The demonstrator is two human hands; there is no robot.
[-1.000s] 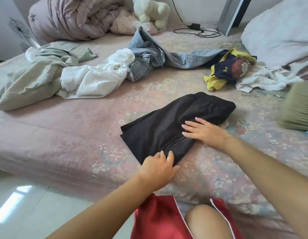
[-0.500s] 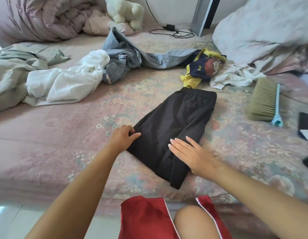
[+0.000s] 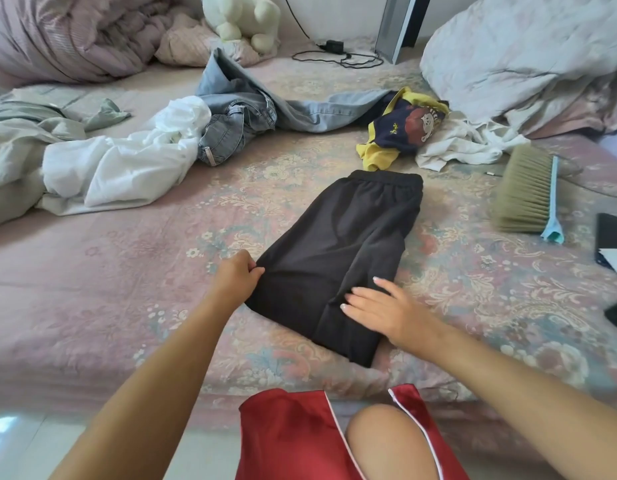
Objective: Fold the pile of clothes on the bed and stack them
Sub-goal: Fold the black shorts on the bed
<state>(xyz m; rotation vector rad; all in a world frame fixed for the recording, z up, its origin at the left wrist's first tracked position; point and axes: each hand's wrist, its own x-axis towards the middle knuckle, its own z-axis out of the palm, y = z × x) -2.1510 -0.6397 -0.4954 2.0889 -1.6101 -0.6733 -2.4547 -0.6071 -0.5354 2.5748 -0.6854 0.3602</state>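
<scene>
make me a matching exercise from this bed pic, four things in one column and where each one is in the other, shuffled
Things:
1. black shorts
2. brush
3. jeans
4. plush toy

Places:
A. far edge of the bed, by the wall
B. right of the shorts, bristles toward them
C. under both hands
D. beside the white garment, mid-bed

Pairs: 1-C, 2-B, 3-D, 4-A

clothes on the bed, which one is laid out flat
The black shorts, under both hands: left hand pinches an edge, right hand rests on top. The jeans and white shirt lie crumpled.
</scene>
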